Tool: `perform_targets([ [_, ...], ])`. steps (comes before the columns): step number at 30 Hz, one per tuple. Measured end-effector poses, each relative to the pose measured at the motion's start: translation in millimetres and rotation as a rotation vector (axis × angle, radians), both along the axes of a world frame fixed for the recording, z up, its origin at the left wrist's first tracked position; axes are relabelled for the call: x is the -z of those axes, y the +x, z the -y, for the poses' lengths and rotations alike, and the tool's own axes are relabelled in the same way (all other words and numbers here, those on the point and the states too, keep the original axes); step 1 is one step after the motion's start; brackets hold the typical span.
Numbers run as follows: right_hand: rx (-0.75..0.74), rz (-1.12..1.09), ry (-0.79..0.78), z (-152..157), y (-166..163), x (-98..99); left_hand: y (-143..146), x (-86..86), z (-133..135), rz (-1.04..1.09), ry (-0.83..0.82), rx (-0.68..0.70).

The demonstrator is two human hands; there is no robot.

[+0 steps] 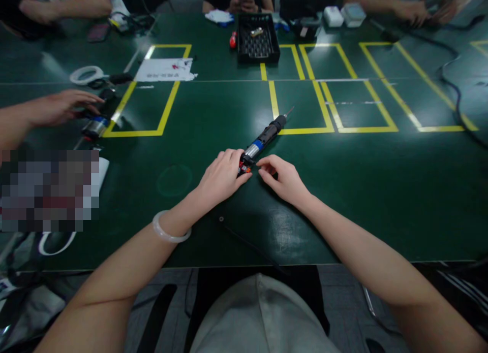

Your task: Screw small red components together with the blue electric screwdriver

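An electric screwdriver [263, 139] with a black and silver body and a blue band lies aslant on the green table, its thin bit pointing away to the right. My left hand [224, 175] is closed over its rear end, where red and orange parts show beside the thumb. Just right of that end is my right hand [282, 178], fingers curved, thumb and forefinger slightly apart, with nothing visible between them. A black cable [247, 244] with a round plug end lies nearer the table's front edge.
Yellow tape [305, 131] marks rectangles on the table. A black tray [259, 57] stands at the back beside a red object [233, 40]. At left, a co-worker's hand [64, 106] touches another screwdriver [97, 123]. A white sheet [163, 69] lies behind. Other people sit opposite.
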State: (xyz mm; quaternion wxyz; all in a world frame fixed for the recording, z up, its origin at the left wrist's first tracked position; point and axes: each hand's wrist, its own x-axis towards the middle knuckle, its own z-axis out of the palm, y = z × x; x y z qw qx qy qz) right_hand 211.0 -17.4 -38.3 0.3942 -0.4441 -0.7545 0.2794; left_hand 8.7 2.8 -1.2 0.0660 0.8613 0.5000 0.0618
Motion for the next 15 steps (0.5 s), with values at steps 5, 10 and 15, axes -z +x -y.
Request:
perform_targets([
  [5,0.012,0.023,-0.002,-2,6,-1.1,-16,-2.4,-16,-0.024,-0.052,-0.04],
  [10,-0.004,0.023,-0.003,-2,7,-1.8,-49,1.3,-43,-0.052,-0.075,-0.121],
  [15,-0.015,0.047,-0.021,-2,7,-3.1,-98,7.8,-76,-0.06,-0.065,-0.25],
])
